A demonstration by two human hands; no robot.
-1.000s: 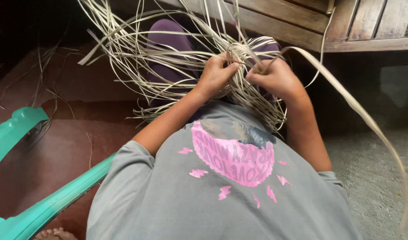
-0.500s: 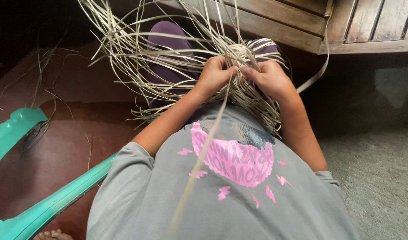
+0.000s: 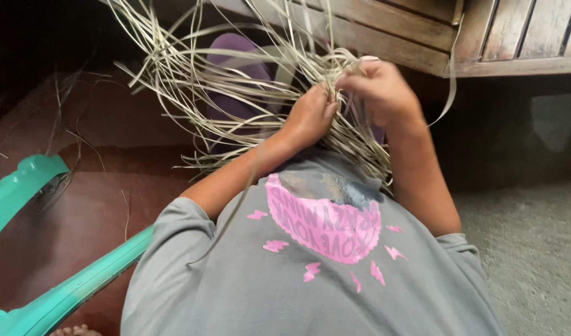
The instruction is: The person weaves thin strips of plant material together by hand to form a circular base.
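View from above of a person in a grey shirt with a pink print (image 3: 326, 227), both bare hands working in a loose bundle of pale dried strips (image 3: 236, 93) held just beyond the chest. The left hand (image 3: 310, 115) is closed, its grip clamped on a gathered bunch of strips at the bundle's near edge. The right hand (image 3: 379, 87), just right of it and touching the bundle, pinches a single strip between fingertips. One long strip trails from the bundle down across the shirt. A purple shape (image 3: 236, 56) shows through the bundle; wooden slats (image 3: 422, 31) lie beyond it, a teal plastic chair arm (image 3: 61, 292) well to its left. Judged from this: holding the bunch firmly while drawing one strip at a time would avoid tangles.
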